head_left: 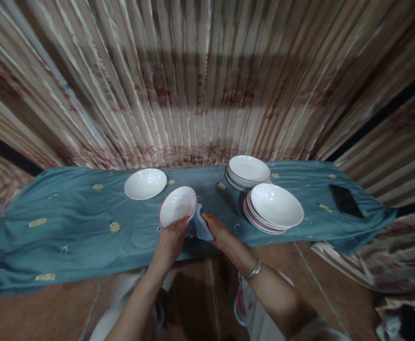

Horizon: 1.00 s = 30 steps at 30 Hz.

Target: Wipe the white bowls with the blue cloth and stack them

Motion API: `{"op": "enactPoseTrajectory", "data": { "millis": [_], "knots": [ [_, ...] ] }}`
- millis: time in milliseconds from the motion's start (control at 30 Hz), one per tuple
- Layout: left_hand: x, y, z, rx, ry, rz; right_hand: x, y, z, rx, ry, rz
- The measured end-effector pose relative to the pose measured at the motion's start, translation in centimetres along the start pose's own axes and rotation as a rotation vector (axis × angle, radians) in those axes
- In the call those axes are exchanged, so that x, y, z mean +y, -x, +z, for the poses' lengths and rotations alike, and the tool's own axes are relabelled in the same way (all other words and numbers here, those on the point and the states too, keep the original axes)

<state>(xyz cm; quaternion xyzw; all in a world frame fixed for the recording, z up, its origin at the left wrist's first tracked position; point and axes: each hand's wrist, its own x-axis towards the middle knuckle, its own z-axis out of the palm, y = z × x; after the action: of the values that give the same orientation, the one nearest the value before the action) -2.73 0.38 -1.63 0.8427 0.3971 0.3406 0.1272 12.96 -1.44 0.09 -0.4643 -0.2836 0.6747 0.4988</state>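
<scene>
A white bowl with a red rim (178,206) is tilted up over the near middle of the table. My left hand (174,235) is closed on its near edge. A light blue cloth (203,226) is gripped in my right hand (217,230), pressed against the bowl's right side; the fingers behind the cloth are partly hidden. To the left lies a single white bowl (145,183). Right of my hands stand a stack of white bowls (277,205), some with red rims, and behind it a stack of dark-rimmed white plates (249,169).
A blue-green patterned cloth (86,222) covers the long table. Near its right end lies a black phone (346,201). A pleated curtain (200,85) hangs right behind the table. Brown tiled floor (193,293) shows below the front edge.
</scene>
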Motion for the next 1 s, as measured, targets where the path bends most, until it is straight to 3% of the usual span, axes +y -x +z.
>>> {"op": "enactPoseTrajectory", "data": {
  "millis": [100, 200, 333, 533, 767, 867, 1000],
  "knots": [
    [0.0, 0.5, 0.0, -0.036, -0.043, 0.039, -0.5, -0.3, -0.7, 0.106, 0.084, 0.008],
    [0.5, 0.9, -0.1, -0.099, -0.076, 0.083, -0.9, -1.0, -1.6, 0.205, 0.206, -0.123],
    [1.2, 1.1, -0.1, -0.162, -0.135, 0.125, -1.4, -2.0, -2.8, 0.225, 0.403, -0.356],
    [1.0, 1.0, 0.4, -0.166, -0.117, 0.133, -2.0, -2.6, -3.8, 0.235, 0.623, -0.509],
    [1.5, 1.0, 0.0, -0.125, 0.051, 0.004, -2.0, -2.7, -4.1, 0.285, 0.880, -0.546],
    [1.8, 1.0, -0.6, -0.040, 0.113, -0.060, -2.0, -2.6, -4.2, 0.285, 1.041, -0.545],
    [1.0, 1.2, -0.7, 0.202, 0.305, -0.390, -1.9, -2.7, -4.2, 0.301, 1.163, -0.589]
  ]
}}
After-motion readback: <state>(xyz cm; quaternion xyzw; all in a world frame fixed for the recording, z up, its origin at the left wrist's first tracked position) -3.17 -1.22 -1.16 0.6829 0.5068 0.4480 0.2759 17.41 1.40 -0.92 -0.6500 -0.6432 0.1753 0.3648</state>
